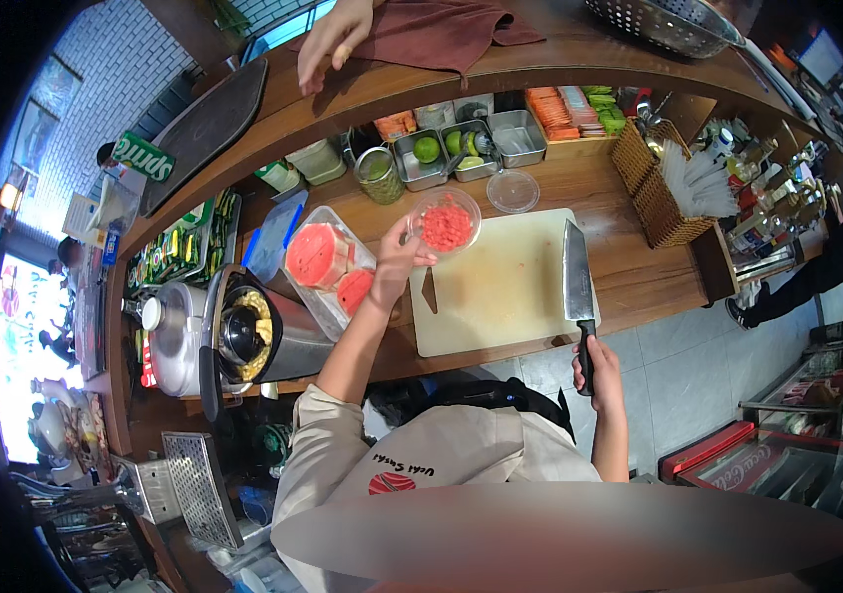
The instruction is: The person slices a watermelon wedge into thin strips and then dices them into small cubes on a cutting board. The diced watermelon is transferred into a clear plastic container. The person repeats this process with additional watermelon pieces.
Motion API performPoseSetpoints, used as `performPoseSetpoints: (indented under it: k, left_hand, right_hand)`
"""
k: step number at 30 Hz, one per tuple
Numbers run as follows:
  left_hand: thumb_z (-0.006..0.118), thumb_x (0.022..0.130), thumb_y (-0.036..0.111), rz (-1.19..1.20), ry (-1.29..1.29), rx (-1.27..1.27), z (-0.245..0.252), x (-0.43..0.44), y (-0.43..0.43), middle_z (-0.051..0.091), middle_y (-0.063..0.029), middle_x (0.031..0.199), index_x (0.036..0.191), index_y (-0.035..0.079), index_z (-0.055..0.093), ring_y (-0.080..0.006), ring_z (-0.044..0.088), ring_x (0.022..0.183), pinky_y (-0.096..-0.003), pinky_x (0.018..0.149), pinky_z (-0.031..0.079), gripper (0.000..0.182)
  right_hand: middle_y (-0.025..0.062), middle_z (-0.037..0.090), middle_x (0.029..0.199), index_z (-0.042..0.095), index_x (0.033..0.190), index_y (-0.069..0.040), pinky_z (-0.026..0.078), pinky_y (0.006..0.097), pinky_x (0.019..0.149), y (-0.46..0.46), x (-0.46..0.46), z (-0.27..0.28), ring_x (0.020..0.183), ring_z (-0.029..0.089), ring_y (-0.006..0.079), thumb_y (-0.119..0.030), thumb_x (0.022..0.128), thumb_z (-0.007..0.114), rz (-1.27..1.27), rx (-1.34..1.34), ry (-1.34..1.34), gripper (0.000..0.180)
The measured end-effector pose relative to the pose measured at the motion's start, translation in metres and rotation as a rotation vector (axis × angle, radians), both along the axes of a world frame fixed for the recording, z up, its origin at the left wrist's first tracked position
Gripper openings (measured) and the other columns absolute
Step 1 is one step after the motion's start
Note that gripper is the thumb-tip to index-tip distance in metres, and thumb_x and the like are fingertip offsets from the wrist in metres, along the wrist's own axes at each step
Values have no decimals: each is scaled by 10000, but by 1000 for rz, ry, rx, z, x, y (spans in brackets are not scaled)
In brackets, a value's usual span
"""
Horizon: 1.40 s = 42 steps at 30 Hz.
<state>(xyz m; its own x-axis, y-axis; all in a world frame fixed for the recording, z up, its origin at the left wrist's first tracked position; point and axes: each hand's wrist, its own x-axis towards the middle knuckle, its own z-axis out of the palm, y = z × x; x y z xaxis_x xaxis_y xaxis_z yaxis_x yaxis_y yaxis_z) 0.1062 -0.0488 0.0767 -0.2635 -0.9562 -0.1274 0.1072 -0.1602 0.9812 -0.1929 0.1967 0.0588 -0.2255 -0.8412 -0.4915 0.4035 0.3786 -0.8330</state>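
Note:
My left hand [399,256] grips the rim of a clear plastic cup [475,216], which holds diced watermelon [446,227] and is at the upper left corner of a cream cutting board [495,296]. In my right hand [599,367] is the black handle of a kitchen knife [577,278]; its broad blade lies over the board's right edge, tip away from me. Left of my left forearm, a plastic container [315,302] holds large peeled watermelon pieces [317,256]. A round clear lid [513,191] rests beyond the board.
Metal pans [518,138] with limes, a glass jar [379,176] and wicker baskets [658,200] of wrapped straws line the back. A juicer [247,333] stands left. Another person's hand [336,44] is above the raised shelf, near a brown cloth [436,33].

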Motion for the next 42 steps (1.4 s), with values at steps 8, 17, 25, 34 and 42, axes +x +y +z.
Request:
performPoseSetpoints:
  k: [8, 17, 25, 34, 42]
  left_hand:
    - [503, 928, 100, -119, 78, 256, -19, 4, 23, 458, -202, 1315, 1355, -66, 360, -195, 658, 762, -325, 716, 576, 480]
    - [508, 913, 71, -71, 197, 162, -15, 11, 31, 482, -155, 1307, 1354, -14, 394, -185, 655, 745, -317, 694, 572, 463]
    - [489, 937, 72, 242, 84, 61, 35, 61, 18, 514, -154, 1249, 1334, -40, 407, -192, 661, 745, -314, 684, 578, 421]
    - [482, 936, 68, 367, 148, 19, 53, 94, 31, 526, -153, 1217, 1298, -62, 428, -198, 665, 743, -324, 702, 585, 388]
    - [538, 915, 123, 298, 218, 15, 20, 89, 47, 578, -134, 1126, 1299, -7, 443, -199, 678, 796, -310, 686, 567, 417]
  right_hand:
    - [32, 515, 564, 544, 898, -25, 352, 245, 374, -4, 2, 3, 390, 437, 103, -345, 998, 454, 34, -10, 18, 347]
    - [17, 521, 564, 557, 835, -51, 334, 235, 345, -8, -25, -36, 376, 442, 94, -380, 973, 504, -65, 106, 350, 361]
    - [18, 518, 547, 567, 839, -63, 342, 257, 341, -25, -38, -60, 377, 446, 104, -382, 960, 531, 10, 155, 358, 343]
    - [19, 496, 524, 586, 831, -36, 327, 252, 337, -27, -23, -56, 359, 420, 106, -378, 980, 498, 91, 108, 327, 384]
    - [21, 504, 535, 596, 826, -63, 368, 254, 361, -26, -19, -62, 393, 463, 109, -397, 959, 526, 109, 126, 339, 366]
